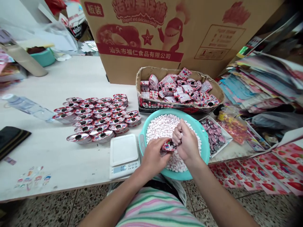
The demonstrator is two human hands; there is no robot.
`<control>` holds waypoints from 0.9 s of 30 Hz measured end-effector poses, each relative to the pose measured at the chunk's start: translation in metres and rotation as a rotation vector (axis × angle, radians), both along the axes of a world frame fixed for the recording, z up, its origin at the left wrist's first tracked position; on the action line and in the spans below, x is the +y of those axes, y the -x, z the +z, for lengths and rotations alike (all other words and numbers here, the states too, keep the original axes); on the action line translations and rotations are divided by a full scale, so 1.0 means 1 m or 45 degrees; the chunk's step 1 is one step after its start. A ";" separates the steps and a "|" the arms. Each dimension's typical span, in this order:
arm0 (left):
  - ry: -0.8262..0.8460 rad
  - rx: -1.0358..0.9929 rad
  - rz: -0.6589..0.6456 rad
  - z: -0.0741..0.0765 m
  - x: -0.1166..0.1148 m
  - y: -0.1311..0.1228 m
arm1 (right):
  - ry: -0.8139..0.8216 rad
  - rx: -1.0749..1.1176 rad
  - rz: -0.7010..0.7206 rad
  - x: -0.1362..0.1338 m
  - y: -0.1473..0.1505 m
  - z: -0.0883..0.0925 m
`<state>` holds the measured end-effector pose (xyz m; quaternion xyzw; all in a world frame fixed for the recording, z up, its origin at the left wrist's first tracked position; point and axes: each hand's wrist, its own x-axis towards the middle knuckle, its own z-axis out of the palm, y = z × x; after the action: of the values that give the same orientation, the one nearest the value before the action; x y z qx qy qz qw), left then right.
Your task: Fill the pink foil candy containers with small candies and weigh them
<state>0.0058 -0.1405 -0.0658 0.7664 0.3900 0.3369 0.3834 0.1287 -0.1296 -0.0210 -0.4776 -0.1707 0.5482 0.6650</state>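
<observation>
My left hand (155, 156) grips a small red and white printed tin (169, 145) above a turquoise basin (205, 154) of small white candies (163, 124). Curled into a fist, my right hand (186, 140) touches the tin's right side; what its fingers hold, if anything, is hidden. Left of the basin sits a white digital scale (124, 151) with nothing on its plate. Rows of similar tins (101, 121) with dark round openings stand further left on the table. Behind the basin, a cut-down carton (151, 105) holds many more tins in a loose pile.
A large cardboard box (146, 60) rises at the back. Right of the basin are a tray of round lids (214, 135), a bag of orange candies (233, 124) and stacked printed sheets (260, 85). A plastic bottle (29, 107) and black case (11, 142) lie at left.
</observation>
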 end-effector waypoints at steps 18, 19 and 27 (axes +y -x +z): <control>0.085 -0.348 0.844 -0.019 -0.007 0.095 | 0.015 -0.108 -0.183 -0.015 -0.062 -0.004; 0.091 -0.315 0.914 -0.025 -0.006 0.108 | 0.045 -0.132 -0.214 -0.019 -0.063 -0.010; 0.104 -0.126 0.960 -0.059 0.003 0.153 | 0.160 -0.167 -0.261 -0.043 -0.064 -0.043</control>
<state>-0.1476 -0.1375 -0.1250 0.5360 0.6386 0.4751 0.2814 0.1924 -0.1729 -0.0636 -0.5679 -0.1294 0.4546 0.6739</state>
